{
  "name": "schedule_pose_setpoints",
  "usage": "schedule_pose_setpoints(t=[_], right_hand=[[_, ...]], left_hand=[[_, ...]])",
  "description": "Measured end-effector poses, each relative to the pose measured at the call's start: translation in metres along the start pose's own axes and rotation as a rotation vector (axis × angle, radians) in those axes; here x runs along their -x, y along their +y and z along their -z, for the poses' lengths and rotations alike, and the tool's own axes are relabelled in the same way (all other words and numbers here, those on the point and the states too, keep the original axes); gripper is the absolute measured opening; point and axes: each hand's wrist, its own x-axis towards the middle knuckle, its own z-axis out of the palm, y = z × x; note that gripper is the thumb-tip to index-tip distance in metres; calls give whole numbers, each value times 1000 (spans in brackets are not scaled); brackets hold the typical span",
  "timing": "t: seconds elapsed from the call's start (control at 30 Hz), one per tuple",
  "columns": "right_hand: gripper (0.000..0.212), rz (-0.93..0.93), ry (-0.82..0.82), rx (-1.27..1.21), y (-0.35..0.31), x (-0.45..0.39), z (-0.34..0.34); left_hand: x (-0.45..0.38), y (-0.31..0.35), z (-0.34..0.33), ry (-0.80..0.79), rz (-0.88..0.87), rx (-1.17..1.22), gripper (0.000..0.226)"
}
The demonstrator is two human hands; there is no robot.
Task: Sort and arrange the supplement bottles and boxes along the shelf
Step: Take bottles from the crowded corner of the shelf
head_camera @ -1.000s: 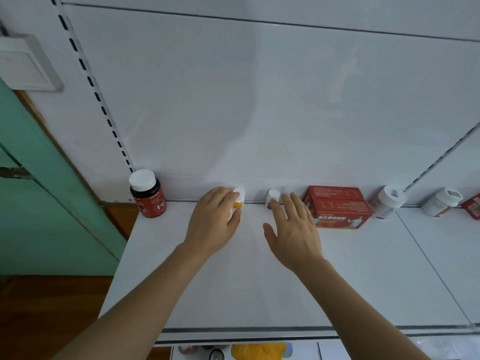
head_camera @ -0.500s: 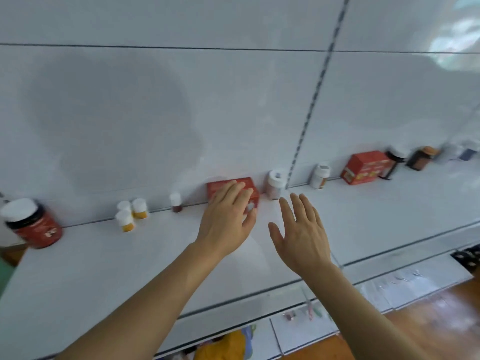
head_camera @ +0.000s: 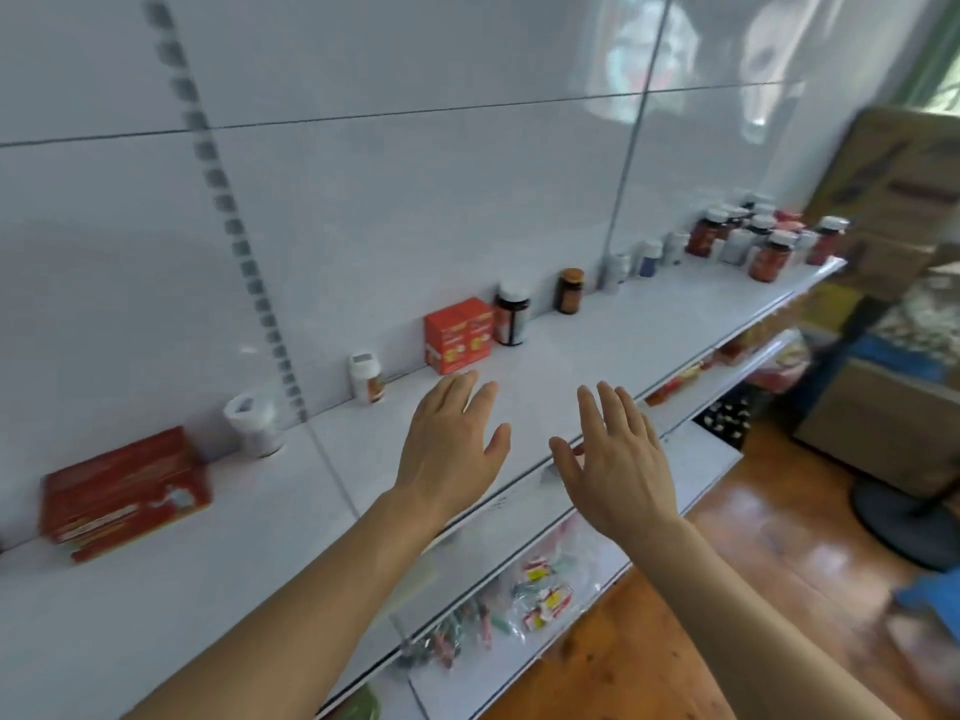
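Note:
My left hand [head_camera: 449, 444] hovers flat over the white shelf [head_camera: 597, 350], fingers straight, holding nothing. My right hand [head_camera: 618, 459] floats beside it over the shelf's front edge, also open and empty. Along the back wall stand a flat red box [head_camera: 124, 491], a white bottle [head_camera: 254, 426], a small white bottle [head_camera: 366, 376], an upright red box [head_camera: 460, 335], a dark bottle with a white cap [head_camera: 511, 314] and a brown bottle [head_camera: 569, 291]. A cluster of several bottles [head_camera: 753, 241] fills the far right end.
A lower shelf [head_camera: 519, 589] holds small packets in clear bags. To the right are stacked cardboard boxes [head_camera: 904, 200], a round stand base [head_camera: 914, 517] and wooden floor [head_camera: 779, 563].
The view has swung right along the shelf. Both hands have left the small bottles at the left end and moved right, staying open; the red-labelled jar and small bottles are out of view.

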Motion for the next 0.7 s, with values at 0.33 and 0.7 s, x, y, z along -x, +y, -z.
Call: schedule_pose_setpoints(t=[0.33,0.7], right_hand=[[72,-198,27,75,174,-89,13],[72,-319,83,108,377,-186,9]], left_hand=[[-181,122,-104,-76,-181,122,55],[-347,265,-218,-150,-294,170,53]])
